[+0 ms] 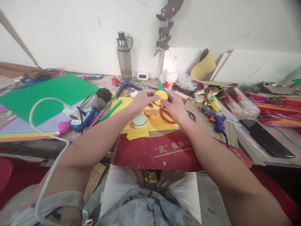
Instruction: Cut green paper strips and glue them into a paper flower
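Observation:
Between my two hands is a small round yellow disc (161,97), held up over the yellow sheet (164,124). My left hand (146,99) pinches its left edge. My right hand (174,108) grips the right edge, with fingers partly hidden behind it. A bit of green (160,86) shows just above the disc. Below the hands lie a pale green round piece with a white rim (139,121), a roll of orange-red tape (150,113) and a red ring (167,115).
A blue glue gun (217,121) lies on cardboard to the right, near a black phone (265,138). Paper cups (171,80) and a water bottle (124,58) stand at the back. A green sheet (51,100) is at left. A white cable (50,169) crosses beside my left arm.

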The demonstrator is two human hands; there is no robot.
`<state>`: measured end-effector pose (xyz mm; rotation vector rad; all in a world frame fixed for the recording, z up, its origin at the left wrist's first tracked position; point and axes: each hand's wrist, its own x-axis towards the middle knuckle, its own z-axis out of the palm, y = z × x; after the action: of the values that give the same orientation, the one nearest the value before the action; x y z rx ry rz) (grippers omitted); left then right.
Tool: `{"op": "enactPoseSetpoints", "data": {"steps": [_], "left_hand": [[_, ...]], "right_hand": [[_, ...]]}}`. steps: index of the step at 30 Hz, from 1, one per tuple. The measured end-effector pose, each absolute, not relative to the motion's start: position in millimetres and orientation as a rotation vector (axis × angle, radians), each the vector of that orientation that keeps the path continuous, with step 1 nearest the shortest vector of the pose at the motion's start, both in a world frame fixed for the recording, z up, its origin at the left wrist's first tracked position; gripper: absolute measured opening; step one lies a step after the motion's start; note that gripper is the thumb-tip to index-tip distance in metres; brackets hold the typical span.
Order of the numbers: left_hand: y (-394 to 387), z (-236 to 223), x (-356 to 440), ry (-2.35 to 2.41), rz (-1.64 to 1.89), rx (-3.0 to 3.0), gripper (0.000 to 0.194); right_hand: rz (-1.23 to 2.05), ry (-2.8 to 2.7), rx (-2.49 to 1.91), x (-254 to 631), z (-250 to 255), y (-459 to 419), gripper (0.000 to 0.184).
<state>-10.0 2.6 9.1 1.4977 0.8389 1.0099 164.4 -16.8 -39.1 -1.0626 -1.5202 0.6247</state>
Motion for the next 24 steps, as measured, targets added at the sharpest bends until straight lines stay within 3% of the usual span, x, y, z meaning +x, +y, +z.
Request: {"op": "enactPoseSetpoints", "data": {"steps": [5,13,17,24], "left_hand": [[18,14,-24,0.862,1.089,1.359,0.026],[27,13,-29,0.824,1.133,1.049,0.018],[20,12,-23,0.825,1.132,1.06,0.025],[33,21,-35,0.845,1.364,0.988,0.031]], "right_hand": [[0.658,-1.429,-1.028,160,-31,-25,0.027],[0.622,-1.452,-1.116,157,-29,-29,0.016],[0.604,-1.538,-1.143,155,-28,-35,0.014],[0.278,-1.751,-1.16,156,-22,-45,0.012]]}}
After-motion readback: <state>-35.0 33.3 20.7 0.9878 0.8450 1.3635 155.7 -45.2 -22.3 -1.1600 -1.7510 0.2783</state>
